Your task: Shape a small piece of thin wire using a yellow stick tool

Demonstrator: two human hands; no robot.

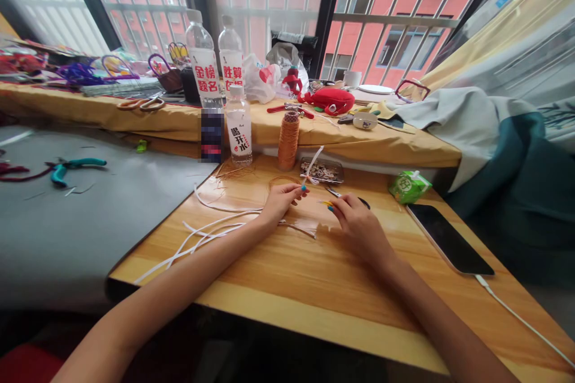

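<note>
My left hand (283,200) is closed in a pinch on a thin white strip (317,158), whose free end stands up above the fingertips. Opposite it, my right hand (357,218) grips a small yellow tool (326,203) with a thin tip pointing left; its exact kind is too small to tell. Small black-handled scissors (365,203) lie just behind the right hand. Loose white strips (197,233) spread over the wooden table (287,287) beside my left forearm. Beyond the hands are a spool of orange-brown thread (288,140) and a clear box of small pieces (321,171).
A phone (449,239) on a white cable (523,311) and a green carton (408,187) occupy the right side. Bottles (238,128) stand at the back. Teal-handled pliers (74,169) rest on the grey surface at left. Orange-handled scissors (142,104) lie on the cloth-covered ledge (399,137).
</note>
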